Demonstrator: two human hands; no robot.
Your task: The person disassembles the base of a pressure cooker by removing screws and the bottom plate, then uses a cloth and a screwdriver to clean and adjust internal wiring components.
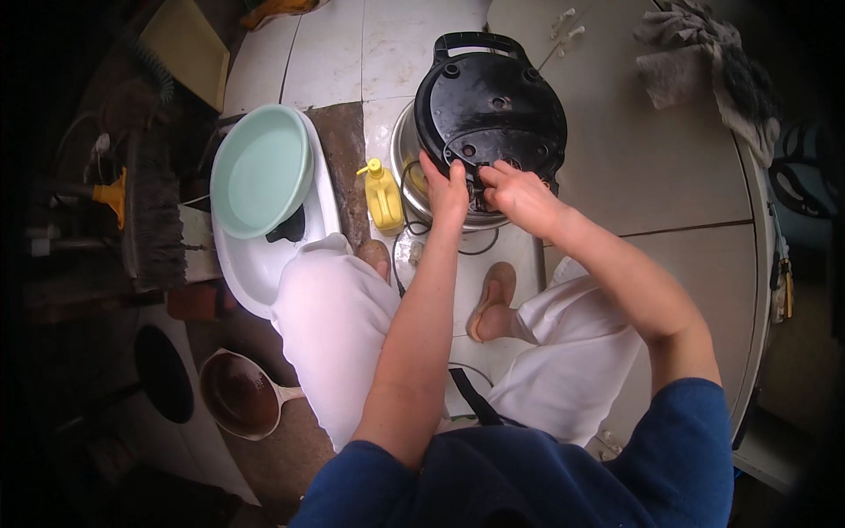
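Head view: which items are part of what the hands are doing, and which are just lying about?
In hand:
- left hand and right hand, both on the black appliance base, turned up over a metal pot
- black cord by the pot

Lying about:
- yellow bottle
- green basin in the white tub
- brown pan
- grey rags
- brush
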